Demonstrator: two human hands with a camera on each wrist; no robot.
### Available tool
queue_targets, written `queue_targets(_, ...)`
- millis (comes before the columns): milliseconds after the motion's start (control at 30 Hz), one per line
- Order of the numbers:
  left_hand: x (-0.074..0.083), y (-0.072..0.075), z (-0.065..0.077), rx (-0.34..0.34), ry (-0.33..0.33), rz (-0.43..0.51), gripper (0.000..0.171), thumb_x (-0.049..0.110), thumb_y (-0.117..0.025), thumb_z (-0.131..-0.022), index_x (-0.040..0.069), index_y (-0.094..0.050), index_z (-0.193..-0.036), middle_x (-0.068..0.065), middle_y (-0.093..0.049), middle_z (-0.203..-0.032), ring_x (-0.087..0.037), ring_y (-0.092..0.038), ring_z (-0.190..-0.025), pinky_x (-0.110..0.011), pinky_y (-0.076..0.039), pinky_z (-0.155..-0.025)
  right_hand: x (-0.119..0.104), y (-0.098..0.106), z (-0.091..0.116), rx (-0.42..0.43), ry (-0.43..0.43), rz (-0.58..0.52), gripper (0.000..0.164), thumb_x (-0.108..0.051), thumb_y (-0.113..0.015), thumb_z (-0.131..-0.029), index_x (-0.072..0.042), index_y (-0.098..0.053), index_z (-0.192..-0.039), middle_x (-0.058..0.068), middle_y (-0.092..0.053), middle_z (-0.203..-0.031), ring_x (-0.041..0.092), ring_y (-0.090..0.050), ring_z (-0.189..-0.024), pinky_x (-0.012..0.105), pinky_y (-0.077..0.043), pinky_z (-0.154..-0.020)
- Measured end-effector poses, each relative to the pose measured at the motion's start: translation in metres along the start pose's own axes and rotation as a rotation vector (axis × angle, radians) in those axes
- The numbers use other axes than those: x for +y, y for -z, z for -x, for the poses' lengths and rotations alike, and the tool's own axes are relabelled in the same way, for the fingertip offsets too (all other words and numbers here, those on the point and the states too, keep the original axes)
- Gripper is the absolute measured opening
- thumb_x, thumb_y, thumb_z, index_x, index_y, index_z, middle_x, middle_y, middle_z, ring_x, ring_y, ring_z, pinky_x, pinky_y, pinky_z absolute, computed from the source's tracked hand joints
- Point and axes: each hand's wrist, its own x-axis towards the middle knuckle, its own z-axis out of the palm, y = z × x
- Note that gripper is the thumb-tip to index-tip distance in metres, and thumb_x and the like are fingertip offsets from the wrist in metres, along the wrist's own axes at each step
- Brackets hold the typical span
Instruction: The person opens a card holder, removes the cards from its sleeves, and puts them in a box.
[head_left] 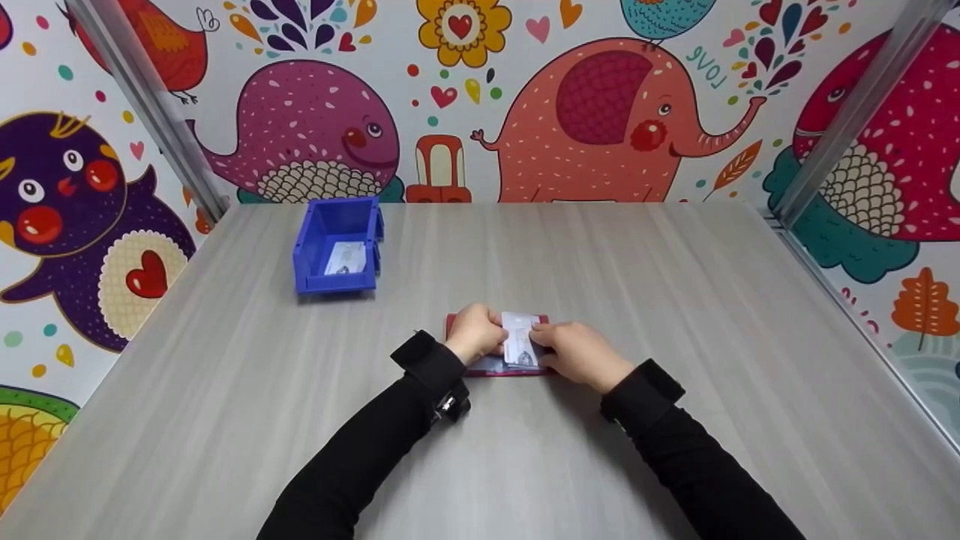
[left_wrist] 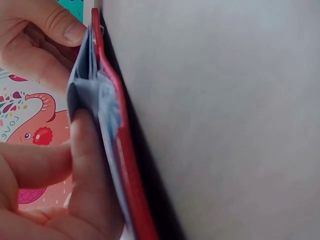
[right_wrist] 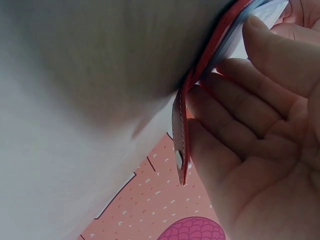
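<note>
A red card holder (head_left: 506,374) with translucent sleeves lies unfolded on the table before me. Over its right part is a white printed card (head_left: 520,341), between my two hands. My left hand (head_left: 477,334) pinches the sleeves at the card's left edge; in the left wrist view one finger sits at the mouth of an opened sleeve (left_wrist: 85,92). From the right, my right hand (head_left: 585,354) grips the holder and card, thumb on top. The right wrist view shows its fingers (right_wrist: 240,95) along the red edge, beside a strap (right_wrist: 181,145) with a metal snap.
A blue bin (head_left: 336,283) stands at the back left of the table, with a white printed card (head_left: 346,257) inside. Cartoon-printed walls (head_left: 450,97) and metal posts (head_left: 142,97) border the wood-grain table (head_left: 660,270).
</note>
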Motion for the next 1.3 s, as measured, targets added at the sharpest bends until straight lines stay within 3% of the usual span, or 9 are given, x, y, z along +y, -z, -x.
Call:
queue_targets(200, -0.001, 0.002, 0.001, -0.001, -0.005, -0.011, 0.008, -0.008, -0.062, -0.079, -0.008, -0.065, -0.087, -0.004, -0.057, -0.07, -0.008, -0.054, -0.052, -0.018, -0.05, -0.05, 0.001, 0.0, 0.0, -0.008, 0.013, 0.025, 0.036, 0.004, -0.073, -0.081, 0.006, -0.069, -0.116, 0.021, -0.067, -0.117, 0.036, -0.065, -0.106, 0.046, -0.052, -0.088)
queue_targets(500, -0.004, 0.007, 0.002, 0.012, 0.028, 0.058, 0.01, -0.009, -0.062, -0.078, -0.005, -0.063, -0.087, -0.005, -0.058, -0.074, -0.011, -0.057, -0.055, -0.02, -0.052, -0.051, 0.0, 0.001, 0.0, -0.007, 0.017, 0.0, 0.031, 0.004, -0.073, -0.08, 0.005, -0.071, -0.111, 0.022, -0.066, -0.119, 0.037, -0.064, -0.107, 0.046, -0.052, -0.089)
queue_targets(967, -0.008, 0.021, 0.006, 0.004, 0.049, 0.152, 0.02, -0.012, -0.06, -0.078, -0.013, -0.06, -0.099, -0.014, -0.06, -0.09, -0.016, -0.062, -0.061, -0.022, -0.055, -0.055, 0.0, 0.001, 0.0, -0.023, 0.012, 0.016, 0.024, 0.004, -0.072, -0.082, 0.004, -0.071, -0.106, 0.022, -0.066, -0.119, 0.037, -0.064, -0.107, 0.045, -0.052, -0.089)
queue_targets(1100, -0.011, 0.025, 0.006, 0.003, 0.051, 0.154, 0.02, -0.011, -0.062, -0.079, -0.014, -0.062, -0.099, -0.015, -0.062, -0.09, -0.015, -0.063, -0.061, -0.021, -0.054, -0.055, 0.0, 0.001, 0.0, -0.019, 0.006, 0.015, 0.019, 0.004, -0.072, -0.082, 0.002, -0.07, -0.101, 0.021, -0.066, -0.119, 0.037, -0.065, -0.107, 0.045, -0.052, -0.088)
queue_targets(1300, -0.013, 0.032, 0.007, 0.003, 0.054, 0.156, 0.021, -0.012, -0.061, -0.08, -0.015, -0.064, -0.1, -0.016, -0.064, -0.089, -0.015, -0.063, -0.061, -0.022, -0.055, -0.056, 0.0, 0.001, 0.001, -0.02, -0.007, 0.017, 0.022, 0.002, -0.073, -0.082, 0.002, -0.071, -0.104, 0.021, -0.066, -0.121, 0.037, -0.064, -0.108, 0.045, -0.052, -0.088)
